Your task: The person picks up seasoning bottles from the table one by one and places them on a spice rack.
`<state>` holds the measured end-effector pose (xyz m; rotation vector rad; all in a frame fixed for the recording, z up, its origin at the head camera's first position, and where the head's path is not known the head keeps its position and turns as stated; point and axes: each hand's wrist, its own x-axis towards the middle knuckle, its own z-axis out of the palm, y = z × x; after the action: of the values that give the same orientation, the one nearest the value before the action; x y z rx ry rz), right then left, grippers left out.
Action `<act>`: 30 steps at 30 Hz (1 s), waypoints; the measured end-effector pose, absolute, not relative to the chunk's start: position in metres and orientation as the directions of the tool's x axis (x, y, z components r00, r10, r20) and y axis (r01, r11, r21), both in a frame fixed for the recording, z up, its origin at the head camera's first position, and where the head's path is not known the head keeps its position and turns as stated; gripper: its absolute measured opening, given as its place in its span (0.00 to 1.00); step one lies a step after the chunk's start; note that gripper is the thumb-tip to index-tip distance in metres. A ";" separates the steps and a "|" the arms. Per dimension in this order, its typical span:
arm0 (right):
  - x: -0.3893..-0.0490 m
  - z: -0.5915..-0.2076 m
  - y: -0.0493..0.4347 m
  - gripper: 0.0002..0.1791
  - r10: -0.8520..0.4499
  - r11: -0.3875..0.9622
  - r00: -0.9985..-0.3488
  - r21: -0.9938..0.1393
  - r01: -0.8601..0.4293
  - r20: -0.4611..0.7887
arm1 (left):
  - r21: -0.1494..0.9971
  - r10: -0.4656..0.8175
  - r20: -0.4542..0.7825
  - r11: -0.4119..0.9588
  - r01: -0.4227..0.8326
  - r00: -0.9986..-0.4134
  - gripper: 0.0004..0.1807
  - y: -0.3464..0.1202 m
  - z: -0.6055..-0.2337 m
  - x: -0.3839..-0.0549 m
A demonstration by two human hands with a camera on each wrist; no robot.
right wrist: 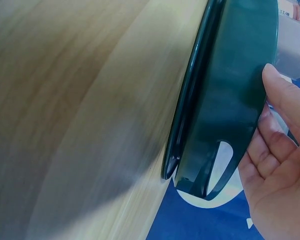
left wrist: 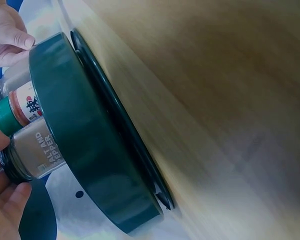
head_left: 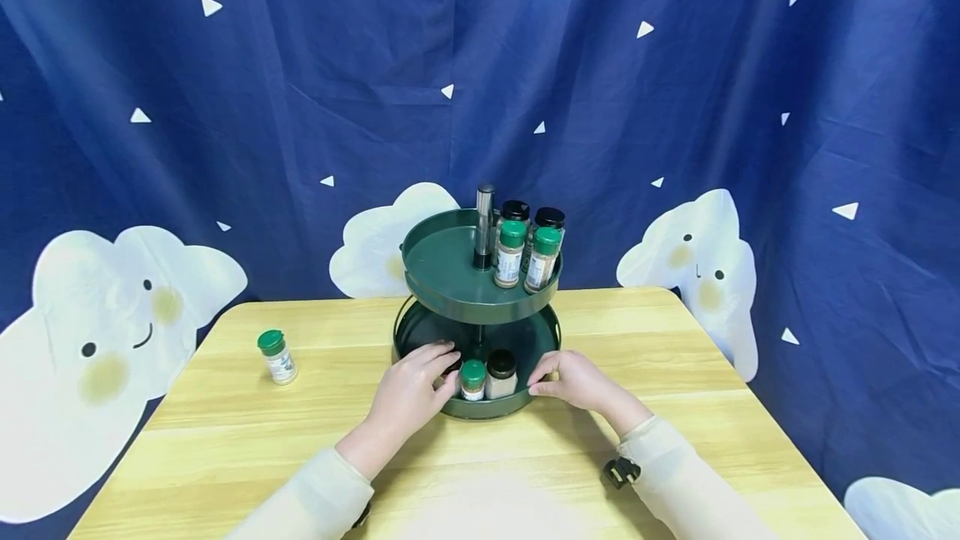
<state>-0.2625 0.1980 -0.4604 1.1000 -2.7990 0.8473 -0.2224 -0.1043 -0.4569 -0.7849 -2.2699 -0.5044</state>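
A dark green two-tier spice rack (head_left: 442, 273) stands on the table. My left hand (head_left: 411, 386) holds a glass salt-and-pepper jar (left wrist: 37, 147) by its black cap at the front left of the lower tier; in the head view the hand mostly hides it. Beside it are a small green-capped jar (head_left: 473, 379) and another black-capped jar (head_left: 501, 375). At the lower tier's right side, my right hand (head_left: 581, 382) pinches the rim (right wrist: 240, 100) between thumb and fingers.
On the upper tier, right of the metal post (head_left: 484, 227), stand two green-capped bottles (head_left: 508, 261) and two black-capped ones behind. A green-capped shaker (head_left: 279, 358) stands alone on the table (head_left: 225, 440) at left. A blue curtain (head_left: 337, 107) hangs behind.
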 end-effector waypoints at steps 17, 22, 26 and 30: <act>-0.263 -0.462 0.199 0.02 -0.629 0.596 -0.749 -0.489 -0.637 0.209 | 0.104 0.435 0.696 0.726 0.680 -0.571 0.14 -0.109 -0.457 -0.223; -0.263 -0.462 0.199 0.02 -0.631 0.595 -0.748 -0.491 -0.637 0.206 | 0.082 0.444 0.702 0.726 0.683 -0.557 0.13 -0.111 -0.456 -0.220; -0.263 -0.462 0.199 0.02 -0.630 0.591 -0.748 -0.494 -0.637 0.210 | 0.081 0.445 0.701 0.727 0.682 -0.557 0.13 -0.113 -0.453 -0.218; -0.263 -0.461 0.199 0.02 -0.632 0.586 -0.747 -0.502 -0.636 0.208 | 0.071 0.454 0.686 0.735 0.674 -0.568 0.13 -0.116 -0.450 -0.216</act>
<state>-0.2631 0.1985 -0.4615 1.1150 -2.7913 0.8887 -0.2158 -0.1160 -0.4497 -0.8470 -2.2727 -0.4308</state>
